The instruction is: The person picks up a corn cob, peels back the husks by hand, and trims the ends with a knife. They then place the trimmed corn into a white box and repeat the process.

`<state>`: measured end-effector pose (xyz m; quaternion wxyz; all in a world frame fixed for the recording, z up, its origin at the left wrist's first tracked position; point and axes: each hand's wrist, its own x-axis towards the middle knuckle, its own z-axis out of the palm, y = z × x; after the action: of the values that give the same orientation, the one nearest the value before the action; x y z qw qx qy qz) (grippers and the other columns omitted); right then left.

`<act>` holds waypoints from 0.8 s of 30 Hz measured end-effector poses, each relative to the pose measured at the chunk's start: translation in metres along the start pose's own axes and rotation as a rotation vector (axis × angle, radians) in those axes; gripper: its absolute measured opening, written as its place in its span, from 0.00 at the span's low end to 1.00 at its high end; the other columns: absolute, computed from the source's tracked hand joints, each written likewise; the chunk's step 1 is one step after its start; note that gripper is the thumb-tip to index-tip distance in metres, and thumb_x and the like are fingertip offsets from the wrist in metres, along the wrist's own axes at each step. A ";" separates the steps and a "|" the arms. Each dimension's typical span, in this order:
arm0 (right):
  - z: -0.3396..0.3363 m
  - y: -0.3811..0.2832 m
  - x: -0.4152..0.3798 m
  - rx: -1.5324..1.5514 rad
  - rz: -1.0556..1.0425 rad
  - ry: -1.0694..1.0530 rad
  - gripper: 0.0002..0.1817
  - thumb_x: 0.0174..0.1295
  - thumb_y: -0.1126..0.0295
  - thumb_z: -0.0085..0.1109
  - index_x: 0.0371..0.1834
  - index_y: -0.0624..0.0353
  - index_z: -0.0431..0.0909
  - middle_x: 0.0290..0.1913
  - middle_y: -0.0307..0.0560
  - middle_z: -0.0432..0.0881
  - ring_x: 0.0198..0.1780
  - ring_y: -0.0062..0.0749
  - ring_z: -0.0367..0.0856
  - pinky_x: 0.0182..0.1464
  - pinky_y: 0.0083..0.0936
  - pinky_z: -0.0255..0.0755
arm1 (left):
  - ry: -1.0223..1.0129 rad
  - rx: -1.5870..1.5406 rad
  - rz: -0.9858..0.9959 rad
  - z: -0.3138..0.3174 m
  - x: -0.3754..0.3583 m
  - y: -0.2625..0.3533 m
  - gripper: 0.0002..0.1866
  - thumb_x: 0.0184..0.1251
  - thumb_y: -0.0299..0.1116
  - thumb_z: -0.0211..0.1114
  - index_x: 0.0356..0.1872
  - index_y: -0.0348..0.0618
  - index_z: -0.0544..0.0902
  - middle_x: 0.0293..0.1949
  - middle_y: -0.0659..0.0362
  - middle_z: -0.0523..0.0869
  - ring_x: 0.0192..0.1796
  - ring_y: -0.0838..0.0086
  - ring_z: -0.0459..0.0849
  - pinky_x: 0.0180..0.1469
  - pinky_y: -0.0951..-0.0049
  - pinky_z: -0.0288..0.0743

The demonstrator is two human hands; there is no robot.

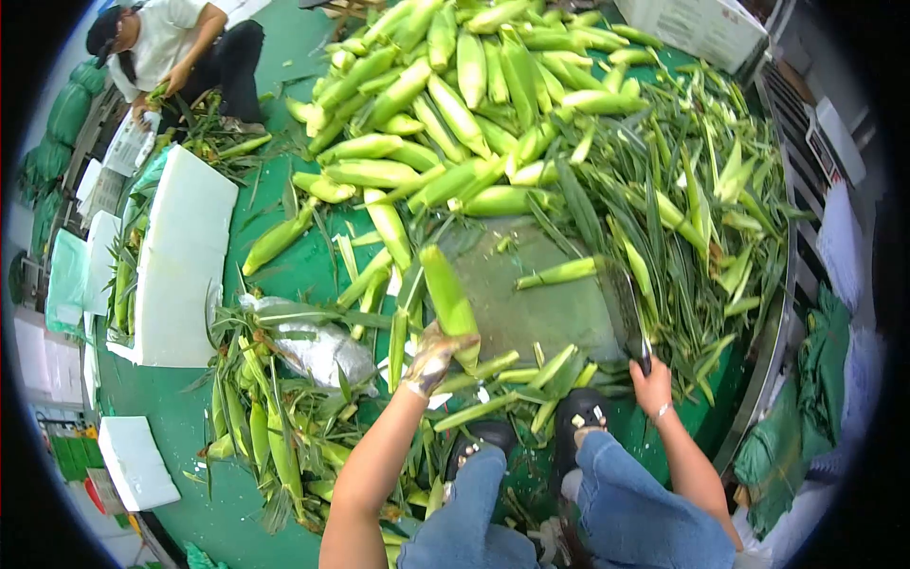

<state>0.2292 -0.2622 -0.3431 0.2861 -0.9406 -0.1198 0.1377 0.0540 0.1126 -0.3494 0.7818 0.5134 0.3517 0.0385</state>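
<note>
My left hand point(438, 358), in a soiled light glove, is wrapped round the lower end of a green ear of corn point(445, 291), which tilts up and to the left. At the right, my right hand point(650, 384) grips the dark handle of a knife point(629, 308), its broad blade pointing away from me. Between the hands lies a grey-green board point(531, 303) with a cut corn piece point(559, 273) near the blade. Cut stalk ends point(512, 389) lie at the board's near edge.
A large heap of corn point(445, 104) lies beyond the board, with stripped leaves point(701, 190) at the right. More husks point(270, 427) lie at the lower left. A white foam box point(187, 256) stands left. Another person point(175, 47) crouches at the upper left, handling corn.
</note>
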 end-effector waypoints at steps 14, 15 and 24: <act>0.010 0.005 -0.001 0.044 -0.021 -0.020 0.16 0.59 0.65 0.63 0.26 0.68 0.72 0.18 0.52 0.71 0.21 0.36 0.68 0.28 0.36 0.66 | 0.151 0.207 0.465 -0.093 0.041 0.246 0.25 0.68 0.41 0.64 0.61 0.38 0.75 0.54 0.55 0.82 0.54 0.67 0.82 0.55 0.70 0.75; 0.013 0.009 -0.003 0.070 0.020 -0.020 0.15 0.59 0.66 0.63 0.27 0.68 0.72 0.19 0.54 0.71 0.22 0.37 0.69 0.30 0.37 0.67 | 0.270 0.373 0.382 -0.109 0.008 0.214 0.22 0.69 0.42 0.63 0.57 0.38 0.78 0.51 0.55 0.84 0.51 0.69 0.83 0.53 0.70 0.76; 0.001 0.034 0.006 0.189 0.151 -0.230 0.17 0.69 0.62 0.57 0.24 0.55 0.66 0.13 0.35 0.67 0.10 0.21 0.65 0.11 0.23 0.59 | 0.674 1.099 -0.549 -0.136 -0.423 -0.077 0.09 0.60 0.37 0.62 0.34 0.42 0.82 0.30 0.48 0.84 0.36 0.50 0.83 0.40 0.55 0.77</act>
<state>0.2398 -0.2869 -0.3642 0.3466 -0.8939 -0.0672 0.2762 -0.3664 0.0036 -0.2282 0.2387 0.6870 0.6604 -0.1866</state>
